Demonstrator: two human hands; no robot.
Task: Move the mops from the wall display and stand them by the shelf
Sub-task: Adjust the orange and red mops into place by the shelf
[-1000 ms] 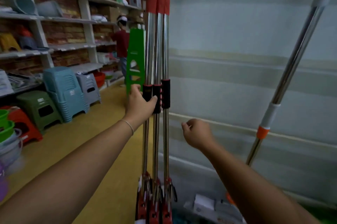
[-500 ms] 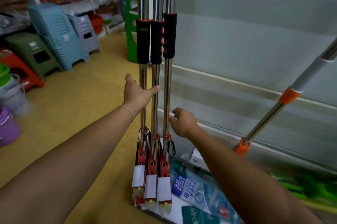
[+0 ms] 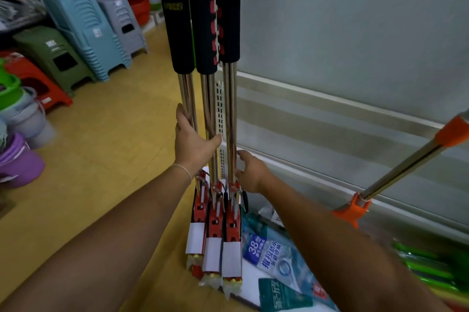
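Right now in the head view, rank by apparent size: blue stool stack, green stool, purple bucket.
1. blue stool stack, tallest.
2. green stool and purple bucket look about alike; the bucket is nearer and cut off by the frame edge, so I won't rank them.

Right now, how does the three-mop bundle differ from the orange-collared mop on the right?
The three-mop bundle stands upright, while the orange-collared mop leans at a slant toward the wall. The bundle has black foam grips and red heads; the other has orange fittings and no foam grip in view. The left hand grips the bundle and the right hand touches it low down; nobody touches the orange-collared mop. Both have shiny metal poles.
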